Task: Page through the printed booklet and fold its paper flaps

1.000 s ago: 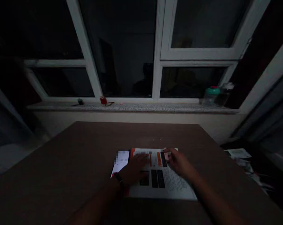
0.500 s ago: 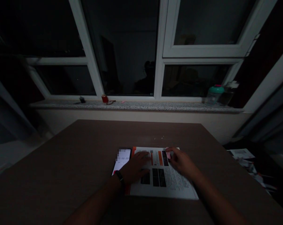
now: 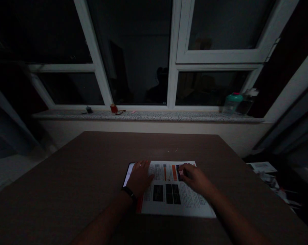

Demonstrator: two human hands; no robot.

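Observation:
A printed booklet (image 3: 174,209) with dark pictures and orange blocks lies flat on the brown table (image 3: 105,146). My left hand (image 3: 139,178) rests on its upper left part, fingers spread, and covers part of a phone (image 3: 127,175) with a lit screen just left of the booklet. A dark band circles that wrist. Over the booklet's upper right, my right hand (image 3: 193,177) has its thumb and fingers closed on a small pink object (image 3: 181,173).
Small white bits (image 3: 176,150) lie on the table beyond the booklet. On the windowsill (image 3: 156,116) stand a red jar (image 3: 113,108), a dark little bottle (image 3: 89,109) and a teal-lidded bottle (image 3: 233,102). Papers (image 3: 263,166) lie off the table's right side.
My left hand has moved left, from the booklet's pictures to its left edge, now covering more of the phone. My right hand has shifted slightly left with the pink object.

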